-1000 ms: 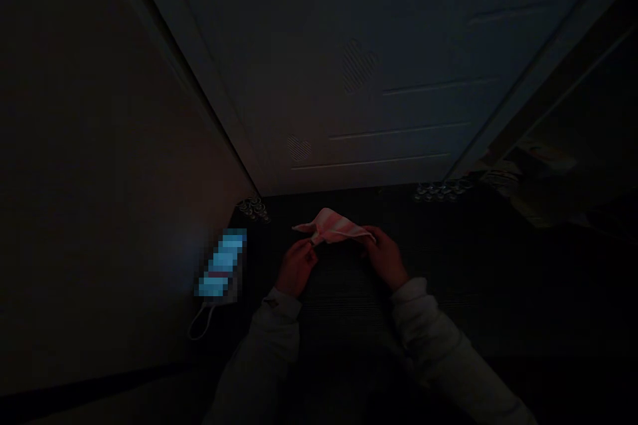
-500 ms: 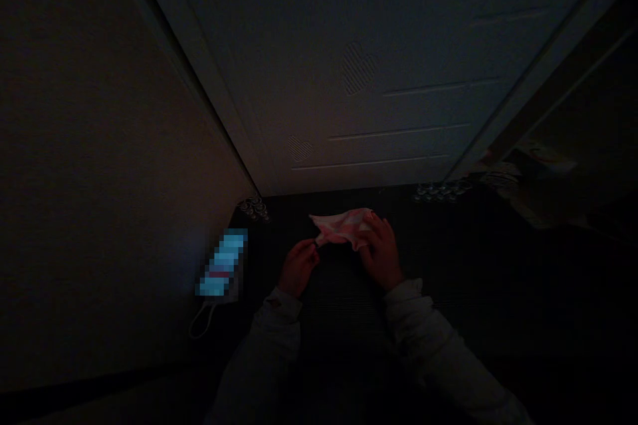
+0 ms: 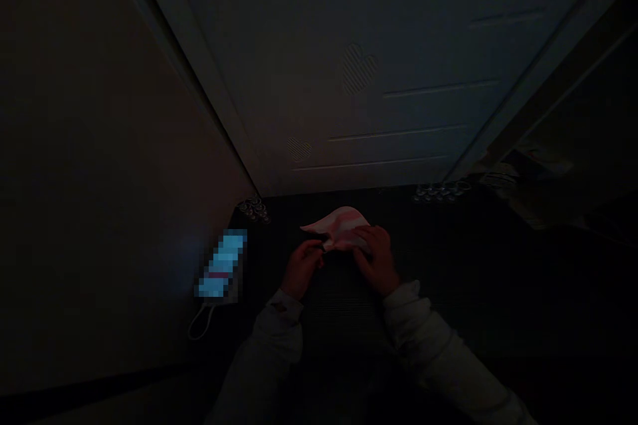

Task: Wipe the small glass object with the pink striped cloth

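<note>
both hands [image 3: 343,264], pink striped cloth [image 3: 341,227], dark floor [image 3: 473,265]

1. Pink-and-white striped cloth [image 3: 339,226]: small, soft and crumpled, bunched into a low peak.
2. It sits between the left hand [image 3: 302,267] and right hand [image 3: 377,257], pinched at their fingertips.

A long-sleeved, loose, light-coloured top is worn. The left sleeve [image 3: 272,342] and the right sleeve [image 3: 438,352] are gathered into cuffs at the wrists. The left hand [image 3: 302,267] and right hand [image 3: 377,264] are left bare. Finer detail is hidden by darkness.
</note>
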The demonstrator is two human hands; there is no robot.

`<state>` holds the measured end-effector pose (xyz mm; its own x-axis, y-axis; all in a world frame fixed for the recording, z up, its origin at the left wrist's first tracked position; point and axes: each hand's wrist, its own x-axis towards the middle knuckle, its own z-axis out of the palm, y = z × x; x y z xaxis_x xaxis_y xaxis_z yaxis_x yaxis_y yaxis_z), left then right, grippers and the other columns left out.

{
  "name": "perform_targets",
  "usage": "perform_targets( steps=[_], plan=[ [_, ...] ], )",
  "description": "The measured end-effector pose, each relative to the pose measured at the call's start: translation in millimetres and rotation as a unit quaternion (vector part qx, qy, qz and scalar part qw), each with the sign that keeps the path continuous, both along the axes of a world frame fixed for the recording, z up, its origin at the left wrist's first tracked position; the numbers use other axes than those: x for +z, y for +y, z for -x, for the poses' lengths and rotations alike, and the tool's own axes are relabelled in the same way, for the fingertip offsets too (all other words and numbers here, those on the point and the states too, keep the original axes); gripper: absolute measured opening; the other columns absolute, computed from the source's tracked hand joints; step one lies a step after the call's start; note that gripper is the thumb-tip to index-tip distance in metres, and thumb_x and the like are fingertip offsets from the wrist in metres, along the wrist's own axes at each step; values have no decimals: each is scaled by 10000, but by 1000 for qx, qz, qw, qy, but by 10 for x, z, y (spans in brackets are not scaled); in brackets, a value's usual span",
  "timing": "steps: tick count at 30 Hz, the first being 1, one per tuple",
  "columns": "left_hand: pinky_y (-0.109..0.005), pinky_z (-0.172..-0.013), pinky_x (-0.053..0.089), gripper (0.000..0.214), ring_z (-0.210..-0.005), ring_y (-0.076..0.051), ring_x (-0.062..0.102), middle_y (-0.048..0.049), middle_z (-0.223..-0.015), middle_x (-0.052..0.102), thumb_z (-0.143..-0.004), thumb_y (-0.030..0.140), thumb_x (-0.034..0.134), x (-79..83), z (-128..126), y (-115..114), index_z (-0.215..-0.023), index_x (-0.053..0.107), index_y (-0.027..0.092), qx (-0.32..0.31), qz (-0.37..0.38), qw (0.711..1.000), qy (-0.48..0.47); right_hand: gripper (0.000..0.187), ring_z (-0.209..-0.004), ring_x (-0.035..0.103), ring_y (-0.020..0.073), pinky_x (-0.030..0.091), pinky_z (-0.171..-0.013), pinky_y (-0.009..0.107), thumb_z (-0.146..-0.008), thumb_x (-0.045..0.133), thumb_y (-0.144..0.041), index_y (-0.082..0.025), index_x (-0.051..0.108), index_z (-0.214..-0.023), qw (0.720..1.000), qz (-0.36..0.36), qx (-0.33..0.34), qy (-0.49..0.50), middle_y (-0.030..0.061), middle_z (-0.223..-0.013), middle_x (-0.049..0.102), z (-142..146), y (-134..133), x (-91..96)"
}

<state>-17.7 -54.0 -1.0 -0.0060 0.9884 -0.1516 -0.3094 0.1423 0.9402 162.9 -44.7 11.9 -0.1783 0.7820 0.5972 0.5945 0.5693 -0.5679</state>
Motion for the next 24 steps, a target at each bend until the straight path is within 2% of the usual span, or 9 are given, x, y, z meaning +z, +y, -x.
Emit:
perform_targets(
  steps=[4, 8, 12, 18, 24],
  plan=[
    [-227, -517, 341, 239, -508, -89, 468, 16, -570, 529, -640, 259, 604, -7, -8, -1, -854, 592, 154, -16, -12, 999, 45, 503, -1122, 348, 257, 254, -926, 456, -723, 458, -240, -226, 360, -1216, 997, 31, 53, -54, 92, -1213, 409, 82, -18, 34],
    [-225, -515, 338, 231, -498, -88, 460, 26, -534, 511, -650, 266, 594, -10, -3, -9, -851, 597, 153, -41, -23, 996, 76, 544, -1156, 301, 258, 212, -946, 473, -679, 459, -169, -245, 383, -1212, 989, 51, 100, -98, 74, -1258, 364, 88, -29, 29],
    [-218, -495, 326, 195, -484, -83, 447, 31, -515, 494, -660, 254, 585, -6, 10, -17, -827, 598, 154, -61, -19, 995, 73, 503, -1128, 339, 241, 218, -949, 465, -680, 453, -144, -249, 436, -1172, 987, 62, 111, -100, 68, -1204, 423, 85, -15, -2],
    [-219, -477, 319, 197, -476, -83, 442, 25, -527, 498, -641, 242, 590, 17, 1, -12, -815, 598, 149, -34, 3, 999, 21, 408, -1054, 414, 221, 334, -891, 417, -722, 463, -187, -223, 464, -1128, 991, 78, 100, -41, 79, -1104, 487, 102, -2, -49],
    [-216, -470, 315, 192, -476, -80, 437, 25, -536, 498, -636, 249, 598, -1, 8, -5, -802, 595, 152, -27, 8, 1000, 5, 268, -1019, 442, 200, 368, -878, 372, -755, 470, -215, -195, 526, -1016, 990, 93, 109, -14, 86, -1055, 499, 109, -1, -46]
  ],
)
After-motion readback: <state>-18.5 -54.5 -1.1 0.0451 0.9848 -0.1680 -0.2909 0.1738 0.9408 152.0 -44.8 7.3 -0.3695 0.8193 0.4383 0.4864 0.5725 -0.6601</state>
